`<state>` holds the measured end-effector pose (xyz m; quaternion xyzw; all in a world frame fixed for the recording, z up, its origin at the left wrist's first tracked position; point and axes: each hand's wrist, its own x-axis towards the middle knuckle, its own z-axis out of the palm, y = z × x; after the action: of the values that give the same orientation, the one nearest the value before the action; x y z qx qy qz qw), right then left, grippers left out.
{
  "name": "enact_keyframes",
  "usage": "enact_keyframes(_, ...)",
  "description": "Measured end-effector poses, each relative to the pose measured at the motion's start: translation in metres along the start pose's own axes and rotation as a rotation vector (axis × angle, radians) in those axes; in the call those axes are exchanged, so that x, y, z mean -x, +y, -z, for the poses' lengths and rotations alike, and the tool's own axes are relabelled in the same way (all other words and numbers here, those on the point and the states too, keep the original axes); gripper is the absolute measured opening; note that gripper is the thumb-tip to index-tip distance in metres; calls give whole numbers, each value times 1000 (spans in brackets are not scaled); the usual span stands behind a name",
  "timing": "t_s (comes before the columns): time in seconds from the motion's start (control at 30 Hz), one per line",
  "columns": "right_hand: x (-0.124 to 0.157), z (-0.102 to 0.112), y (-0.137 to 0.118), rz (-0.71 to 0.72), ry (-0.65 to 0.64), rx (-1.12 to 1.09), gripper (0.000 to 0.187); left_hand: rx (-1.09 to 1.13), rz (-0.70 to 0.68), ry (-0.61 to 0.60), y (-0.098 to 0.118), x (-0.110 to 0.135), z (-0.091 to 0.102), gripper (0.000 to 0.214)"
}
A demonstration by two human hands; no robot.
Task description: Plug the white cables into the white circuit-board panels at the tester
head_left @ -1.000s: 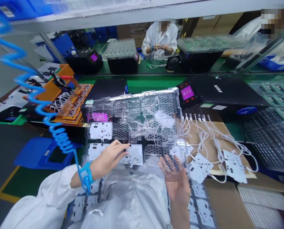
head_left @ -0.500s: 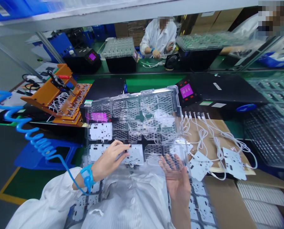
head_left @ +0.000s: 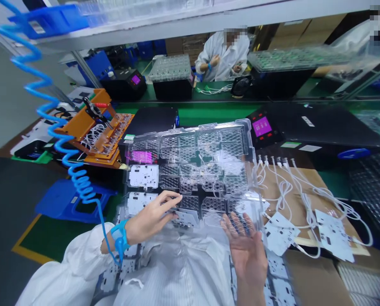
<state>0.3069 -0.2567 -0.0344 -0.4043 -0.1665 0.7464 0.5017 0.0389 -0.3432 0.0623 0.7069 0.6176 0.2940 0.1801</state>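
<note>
A clear plastic tray (head_left: pixel 209 144) with several mesh-bottomed pockets sits in front of me, over my lap. Two white circuit boards (head_left: pixel 143 176) lie in its left pockets. My left hand (head_left: pixel 150 219), with a blue wrist strap, pinches a third white board (head_left: pixel 186 217) at the tray's near edge; that board is tilted out of its pocket. My right hand (head_left: pixel 245 248) lies palm up under the tray's near right corner, fingers spread beneath the plastic and holding it.
White boards with white cables (head_left: pixel 333 233) lie on cardboard at the right. Behind stands a black unit with a magenta screen (head_left: pixel 262 126); an orange fixture (head_left: pixel 97 131) sits at the left. A blue coiled hose (head_left: pixel 65 148) hangs left. A person in white (head_left: pixel 225 55) works across the green belt.
The board under my left fingers has tipped up and slid toward me out of its pocket. My right hand stays under the tray. The coiled hose has swung.
</note>
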Motion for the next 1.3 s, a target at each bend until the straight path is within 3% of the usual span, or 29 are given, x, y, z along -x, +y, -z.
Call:
enact_keyframes(0.17, -6, 6, 1, -18, -33, 3, 42, 126, -24, -158, 4, 4, 17, 36)
enact_keyframes(0.33, -7, 6, -5, -26, 59, 18, 45, 207, 92, -156, 8, 9, 67, 28)
enact_keyframes(0.4, -8, 9, -8, -18, 63, 27, 47, 174, 182, -130, -1, 8, 90, 21)
enact_keyframes(0.53, -11, 19, -10, 14, 19, 48, 50, -4, 297, -150, -33, 3, 118, 32)
enact_keyframes(0.67, -11, 23, -9, 27, -5, 60, 52, -110, 315, -194, -58, -3, 119, 39)
enact_keyframes(0.8, -8, 20, -9, 35, 40, 53, 51, -106, 307, -233, -66, -6, 114, 44)
enact_keyframes(1.0, -9, 21, -8, 34, 40, 65, 52, -119, 243, -183, -78, -7, 111, 37)
enact_keyframes(1.3, -10, 23, -8, 19, 50, 79, 49, -139, 247, -184, -72, -2, 107, 28)
